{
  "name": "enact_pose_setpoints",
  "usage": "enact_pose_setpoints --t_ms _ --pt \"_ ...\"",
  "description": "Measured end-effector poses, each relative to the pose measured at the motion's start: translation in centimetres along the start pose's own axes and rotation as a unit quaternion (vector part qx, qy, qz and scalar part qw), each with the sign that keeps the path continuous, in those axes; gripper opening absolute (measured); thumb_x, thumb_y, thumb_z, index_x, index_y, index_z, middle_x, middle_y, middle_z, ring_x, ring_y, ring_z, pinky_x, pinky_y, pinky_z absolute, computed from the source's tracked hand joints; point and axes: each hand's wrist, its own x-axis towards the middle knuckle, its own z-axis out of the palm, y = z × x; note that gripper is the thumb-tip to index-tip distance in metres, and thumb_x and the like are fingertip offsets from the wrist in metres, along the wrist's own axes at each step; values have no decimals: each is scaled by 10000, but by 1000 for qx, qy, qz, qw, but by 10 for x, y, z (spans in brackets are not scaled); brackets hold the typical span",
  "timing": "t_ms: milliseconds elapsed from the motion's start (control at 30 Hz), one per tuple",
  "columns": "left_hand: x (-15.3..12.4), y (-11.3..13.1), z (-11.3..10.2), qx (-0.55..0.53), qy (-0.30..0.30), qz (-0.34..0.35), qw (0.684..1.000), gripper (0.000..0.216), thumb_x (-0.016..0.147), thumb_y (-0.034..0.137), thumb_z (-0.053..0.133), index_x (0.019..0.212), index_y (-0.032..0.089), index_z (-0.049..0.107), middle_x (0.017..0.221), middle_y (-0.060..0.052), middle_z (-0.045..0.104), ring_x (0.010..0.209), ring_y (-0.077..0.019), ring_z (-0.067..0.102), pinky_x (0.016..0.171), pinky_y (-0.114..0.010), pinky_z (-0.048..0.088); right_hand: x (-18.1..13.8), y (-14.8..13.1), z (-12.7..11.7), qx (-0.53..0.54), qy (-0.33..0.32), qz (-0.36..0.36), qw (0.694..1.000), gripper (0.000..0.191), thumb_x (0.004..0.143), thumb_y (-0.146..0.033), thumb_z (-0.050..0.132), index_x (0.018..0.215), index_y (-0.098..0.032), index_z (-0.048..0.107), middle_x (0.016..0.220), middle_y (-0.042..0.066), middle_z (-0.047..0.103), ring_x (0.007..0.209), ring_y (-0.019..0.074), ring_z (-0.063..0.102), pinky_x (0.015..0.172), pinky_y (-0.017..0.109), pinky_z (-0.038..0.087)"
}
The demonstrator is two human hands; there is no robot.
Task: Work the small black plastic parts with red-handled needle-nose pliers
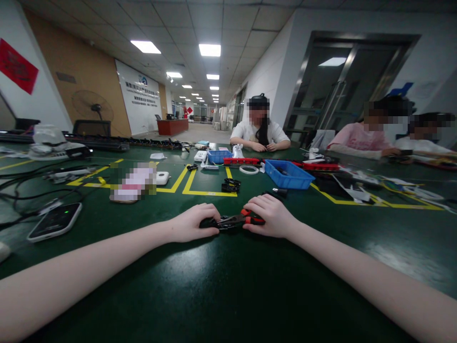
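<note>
Both my hands rest on the dark green table (228,286), close together. My right hand (269,216) is closed round the red handles of a pair of pliers (237,219), whose dark jaws point left. My left hand (194,222) is closed on a small black part (207,223) right at the pliers' jaws. What the part is I cannot make out. A few more small black parts (231,185) lie a little beyond my hands, inside a yellow taped square.
A blue bin (288,174) stands behind my right hand, a smaller blue bin (218,156) and red trays (242,161) farther back. A phone (55,221) and cables (21,188) lie at left. Three people sit at the far and right sides.
</note>
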Motion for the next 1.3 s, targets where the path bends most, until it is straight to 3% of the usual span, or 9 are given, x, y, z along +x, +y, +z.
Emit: enact_pose_setpoints --t_ms 233,867,1300 --pt "0 -1 0 5 4 4 1000 139 927 295 663 1018 196 625 1083 -59 646 1024 -229 609 933 -384 475 2 -2 -2 -16 -7 -2 1000 344 893 -512 624 991 -186 669 916 90 714 814 226 634 830 407 431" --pt "1 2 -4 37 21 -4 999 174 906 317 727 1006 192 659 1042 -55 642 993 -217 625 899 -346 491 4 5 1 -28 41 -27 998 352 888 -512 651 1067 -211 679 995 95 744 870 256 674 811 431 490" --pt "2 3 -7 20 12 8 1000 165 930 314 682 1016 178 649 1043 -63 635 997 -217 619 904 -354 486 4 6 5 -8 16 -14 1000 333 894 -535 625 967 -216 686 902 79 735 782 236 658 757 418 481"
